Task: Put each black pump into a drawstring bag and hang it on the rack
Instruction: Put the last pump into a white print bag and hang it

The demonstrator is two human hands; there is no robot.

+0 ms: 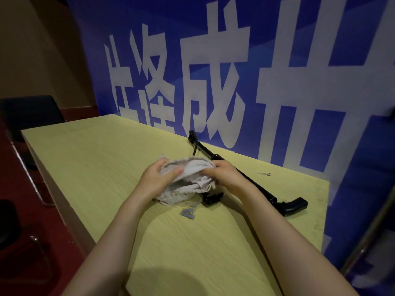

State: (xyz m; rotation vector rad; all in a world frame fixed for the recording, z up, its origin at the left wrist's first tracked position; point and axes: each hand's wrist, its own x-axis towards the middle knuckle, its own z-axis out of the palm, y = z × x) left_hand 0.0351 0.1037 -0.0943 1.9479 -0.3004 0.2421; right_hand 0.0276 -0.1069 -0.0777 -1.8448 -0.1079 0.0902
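Observation:
A long black pump [265, 192] lies slantwise on the pale wooden table [89, 159], its handle at the right end and its hose end toward the back wall. In front of it sits a crumpled off-white drawstring bag [192, 167] on a small pile of similar cloth. My left hand [159, 178] grips the bag's left side and my right hand [222, 174] grips its right side, both just above the table. My right forearm hides the middle of the pump. Grey cord ends [189, 213] trail out below the pile.
A small metal needle [265, 174] lies on the table to the right of the pump. A blue banner [277, 60] with large white characters stands right behind the table. Dark chairs [32, 116] stand to the left on a red floor.

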